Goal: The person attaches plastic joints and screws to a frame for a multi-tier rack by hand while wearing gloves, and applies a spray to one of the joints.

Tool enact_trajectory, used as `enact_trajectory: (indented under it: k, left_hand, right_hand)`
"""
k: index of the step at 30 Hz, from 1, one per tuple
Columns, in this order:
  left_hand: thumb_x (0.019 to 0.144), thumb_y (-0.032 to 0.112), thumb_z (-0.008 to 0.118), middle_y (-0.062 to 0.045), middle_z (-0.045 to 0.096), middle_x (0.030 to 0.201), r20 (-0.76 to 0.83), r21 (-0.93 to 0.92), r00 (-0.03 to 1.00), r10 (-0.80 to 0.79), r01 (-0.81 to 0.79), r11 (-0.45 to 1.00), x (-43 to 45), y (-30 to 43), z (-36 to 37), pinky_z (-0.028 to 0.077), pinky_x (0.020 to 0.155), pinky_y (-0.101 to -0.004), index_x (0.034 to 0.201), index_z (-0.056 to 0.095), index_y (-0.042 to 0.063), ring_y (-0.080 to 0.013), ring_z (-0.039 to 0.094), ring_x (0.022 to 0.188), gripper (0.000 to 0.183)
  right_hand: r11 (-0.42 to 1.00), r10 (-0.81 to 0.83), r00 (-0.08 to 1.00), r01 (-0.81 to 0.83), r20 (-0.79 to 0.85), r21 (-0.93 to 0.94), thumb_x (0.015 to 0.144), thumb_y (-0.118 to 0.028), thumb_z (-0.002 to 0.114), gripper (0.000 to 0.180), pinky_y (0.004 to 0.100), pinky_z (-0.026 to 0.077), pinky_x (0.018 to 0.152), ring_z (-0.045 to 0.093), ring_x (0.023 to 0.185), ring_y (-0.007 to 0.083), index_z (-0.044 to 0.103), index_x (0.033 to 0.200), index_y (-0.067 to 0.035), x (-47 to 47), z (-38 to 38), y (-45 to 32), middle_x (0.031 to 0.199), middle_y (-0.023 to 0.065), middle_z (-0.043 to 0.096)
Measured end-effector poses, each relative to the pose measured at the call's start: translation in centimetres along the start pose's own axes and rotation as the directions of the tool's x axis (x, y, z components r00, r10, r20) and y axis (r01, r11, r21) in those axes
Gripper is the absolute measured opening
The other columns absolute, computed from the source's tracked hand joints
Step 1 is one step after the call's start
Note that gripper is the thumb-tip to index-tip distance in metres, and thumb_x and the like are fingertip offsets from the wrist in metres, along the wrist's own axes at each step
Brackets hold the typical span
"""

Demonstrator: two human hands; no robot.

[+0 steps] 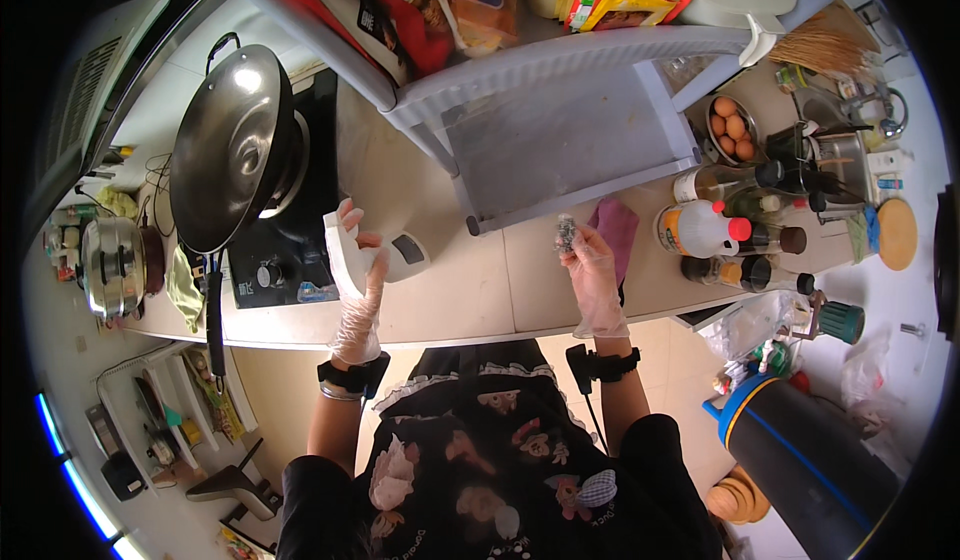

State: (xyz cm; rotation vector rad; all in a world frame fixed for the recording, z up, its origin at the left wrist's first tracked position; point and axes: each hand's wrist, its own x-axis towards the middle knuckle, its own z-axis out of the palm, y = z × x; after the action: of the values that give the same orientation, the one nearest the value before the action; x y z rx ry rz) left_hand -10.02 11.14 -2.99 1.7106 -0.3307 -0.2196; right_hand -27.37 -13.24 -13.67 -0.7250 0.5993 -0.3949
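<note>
My left hand [365, 275], in a clear disposable glove, grips a white plastic piece [343, 256], seen nearly edge-on, above the counter's front part. Just right of it on the counter lies a white device with a dark display [409, 251], apparently a kitchen scale. My right hand [589, 267], gloved likewise, pinches a small grey, glinting bundle [565, 233] between thumb and fingers; whether it is steel wool or something wrapped cannot be told. Behind that hand a purple cloth [615, 230] lies on the countertop [472, 282].
A wok [232, 147] leans tilted on the black gas hob [281, 267], its handle past the counter edge. A grey plastic shelf rack [562, 147] stands ahead, food packets on top. Rightward are bottles [701, 228] and a bowl of eggs [731, 129]. A large black cylinder [810, 462] stands lower right.
</note>
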Motion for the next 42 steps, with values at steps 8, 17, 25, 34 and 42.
enact_trajectory:
  k: [8,17,25,34,42]
  left_hand:
    - [0.072,0.012,0.065,-0.003,0.055,0.091,0.06,0.079,0.997,-0.037,0.032,0.996,-2.0,-0.5,-0.5,0.045,0.079,-0.0276,0.13,0.045,0.007,-0.0114,0.052,0.082,0.061]
    - [0.076,0.005,0.064,-0.002,0.058,0.084,0.07,0.124,0.997,-0.025,0.016,0.992,-1.4,-0.9,-0.6,0.048,0.076,-0.0278,0.129,0.045,0.01,-0.0129,0.056,0.078,0.056]
    - [0.078,0.001,0.06,-0.012,0.05,0.126,0.083,0.202,0.988,0.126,-0.141,0.969,-1.4,-3.8,-2.6,0.046,0.084,-0.0254,0.123,0.047,0.007,-0.0132,0.054,0.096,0.047]
    - [0.074,0.001,0.057,-0.009,0.056,0.1,0.302,0.039,0.946,-0.113,0.106,0.994,-2.5,-0.6,-6.7,0.048,0.066,-0.0281,0.115,0.05,0.009,-0.0146,0.055,0.071,0.042]
    - [0.072,0.006,0.063,-0.011,0.059,0.101,0.35,0.061,0.931,-0.101,0.085,0.995,-2.2,-1.0,-9.4,0.049,0.078,-0.0336,0.112,0.048,0.006,-0.0259,0.062,0.086,0.042]
  right_hand:
    - [0.996,0.05,0.999,-0.05,-0.002,-0.076,0.093,-0.016,0.059,0.024,0.0228,0.045,0.067,0.056,0.071,0.0092,0.058,0.108,0.001,-0.9,0.4,-0.1,0.085,0.0037,0.063]
    - [0.994,-0.026,0.997,0.033,0.073,-0.105,0.091,-0.005,0.058,0.021,0.0247,0.049,0.078,0.058,0.085,0.0122,0.056,0.11,0.003,-1.1,5.5,-0.4,0.098,0.0058,0.061]
    - [0.992,-0.009,0.984,0.032,0.18,-0.124,0.091,-0.007,0.059,0.022,0.0264,0.047,0.079,0.058,0.087,0.0138,0.056,0.11,0.002,-0.7,10.4,2.4,0.099,0.0068,0.062]
    - [0.983,0.176,0.913,-0.144,0.369,-0.111,0.094,-0.018,0.057,0.025,0.0237,0.047,0.078,0.058,0.085,0.0108,0.058,0.112,-0.001,1.3,19.1,4.9,0.099,0.0051,0.063]
    - [0.969,0.24,0.839,-0.237,0.488,-0.069,0.094,-0.02,0.057,0.025,0.0233,0.048,0.079,0.059,0.087,0.0107,0.058,0.111,-0.002,1.8,22.6,8.4,0.097,0.0049,0.064]
